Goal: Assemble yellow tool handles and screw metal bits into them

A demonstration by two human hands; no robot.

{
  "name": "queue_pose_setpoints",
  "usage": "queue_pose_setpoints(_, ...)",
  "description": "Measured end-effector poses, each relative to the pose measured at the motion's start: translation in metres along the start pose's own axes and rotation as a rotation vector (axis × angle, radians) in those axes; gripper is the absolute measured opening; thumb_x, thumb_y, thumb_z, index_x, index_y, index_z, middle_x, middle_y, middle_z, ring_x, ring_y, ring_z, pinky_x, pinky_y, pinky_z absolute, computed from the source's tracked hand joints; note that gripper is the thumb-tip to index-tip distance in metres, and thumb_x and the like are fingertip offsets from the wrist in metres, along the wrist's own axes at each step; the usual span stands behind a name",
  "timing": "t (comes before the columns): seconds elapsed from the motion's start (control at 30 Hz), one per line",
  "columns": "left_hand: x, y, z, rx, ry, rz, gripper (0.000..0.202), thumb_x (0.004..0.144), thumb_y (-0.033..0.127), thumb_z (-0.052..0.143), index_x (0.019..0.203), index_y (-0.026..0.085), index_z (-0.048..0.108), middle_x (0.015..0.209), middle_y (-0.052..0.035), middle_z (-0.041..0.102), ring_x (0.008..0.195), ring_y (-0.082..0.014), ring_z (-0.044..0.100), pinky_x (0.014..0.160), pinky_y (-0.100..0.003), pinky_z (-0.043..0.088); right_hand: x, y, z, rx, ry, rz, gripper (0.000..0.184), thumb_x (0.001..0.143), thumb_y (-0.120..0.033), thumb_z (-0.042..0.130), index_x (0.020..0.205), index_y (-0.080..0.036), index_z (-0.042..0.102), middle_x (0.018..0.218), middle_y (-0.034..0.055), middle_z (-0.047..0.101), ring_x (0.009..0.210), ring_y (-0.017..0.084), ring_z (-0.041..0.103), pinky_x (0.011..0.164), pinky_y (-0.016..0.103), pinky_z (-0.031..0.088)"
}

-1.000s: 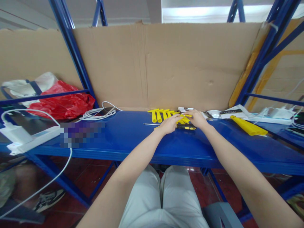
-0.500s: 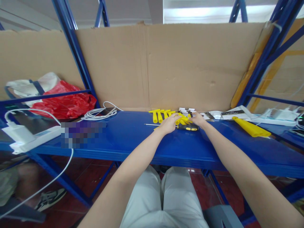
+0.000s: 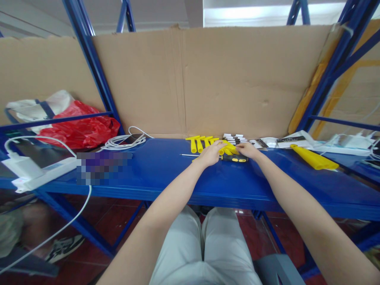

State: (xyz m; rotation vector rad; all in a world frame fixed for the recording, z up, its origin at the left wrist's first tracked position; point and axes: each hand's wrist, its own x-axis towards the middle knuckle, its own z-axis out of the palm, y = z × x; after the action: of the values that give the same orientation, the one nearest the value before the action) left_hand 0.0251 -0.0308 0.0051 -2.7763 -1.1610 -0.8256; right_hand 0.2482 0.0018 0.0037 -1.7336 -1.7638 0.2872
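Note:
My left hand (image 3: 211,154) and my right hand (image 3: 247,149) rest on the blue shelf (image 3: 166,174), both curled onto a bunch of yellow handled tools (image 3: 228,149) between them. A black and yellow screwdriver handle (image 3: 236,158) lies just in front of the right hand. A thin metal shaft (image 3: 188,155) sticks out to the left of my left hand. Several more yellow handles (image 3: 199,142) lie in a row behind the left hand, near the cardboard back wall.
A large yellow tool (image 3: 314,158) lies to the right, beside papers and packets (image 3: 285,141). A coiled white cable (image 3: 123,141), a red plastic bag (image 3: 80,128) and a white power strip (image 3: 38,174) sit to the left. Blue rack posts rise on both sides.
Both hands have stayed on the yellow tools, with only small shifts of the fingers. The camera has moved slightly.

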Motion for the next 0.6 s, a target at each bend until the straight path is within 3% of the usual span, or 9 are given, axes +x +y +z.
queue_pose_setpoints(0.13,0.001,-0.002,0.002,-0.017,0.016,-0.011,0.063,0.086,0.000,0.045,0.144,0.024,0.053,0.156,-0.0082,0.049,0.142,-0.0221,0.048,0.119,-0.042,0.039,-0.015,-0.018,-0.010,0.302,0.040,0.008,0.023,0.093,-0.026,0.058,0.093,-0.014,0.077,0.092,0.0083,0.077,0.080,0.017,0.069,0.073,0.026,0.053)
queue_pose_setpoints(0.27,0.003,-0.003,0.004,-0.037,0.023,-0.010,0.069,0.082,-0.001,0.050,0.147,0.022,0.049,0.157,-0.0094,0.047,0.142,-0.0231,0.047,0.120,-0.042,0.038,-0.033,-0.038,-0.015,0.713,-0.182,-0.003,0.028,0.092,-0.029,0.063,0.114,-0.015,0.071,0.076,0.0058,0.073,0.061,0.013,0.064,0.057,0.022,0.049)
queue_pose_setpoints(0.37,0.002,0.000,0.002,-0.017,0.016,-0.047,0.070,0.082,0.000,0.051,0.149,0.021,0.047,0.157,-0.0098,0.047,0.143,-0.0237,0.047,0.118,-0.043,0.040,-0.038,-0.044,-0.014,0.799,-0.326,-0.007,0.033,0.084,-0.017,0.068,0.117,-0.017,0.070,0.067,0.0015,0.069,0.053,0.011,0.058,0.053,0.021,0.046)
queue_pose_setpoints(0.43,0.001,0.003,-0.002,0.010,0.013,-0.101,0.069,0.085,0.003,0.052,0.151,0.021,0.044,0.158,-0.0101,0.046,0.143,-0.0251,0.047,0.117,-0.044,0.042,-0.036,-0.043,-0.013,0.833,-0.274,-0.009,0.032,0.080,-0.012,0.068,0.112,-0.017,0.071,0.061,-0.0009,0.066,0.047,0.008,0.051,0.048,0.019,0.041)
queue_pose_setpoints(0.6,-0.004,0.011,-0.008,0.030,0.001,-0.147,0.069,0.091,0.012,0.053,0.156,0.024,0.037,0.158,-0.0088,0.047,0.140,-0.0263,0.051,0.114,-0.044,0.044,-0.021,-0.031,-0.020,0.984,0.106,0.016,0.010,0.079,-0.016,0.068,0.088,-0.017,0.071,0.054,-0.0033,0.056,0.044,0.007,0.044,0.042,0.018,0.032)
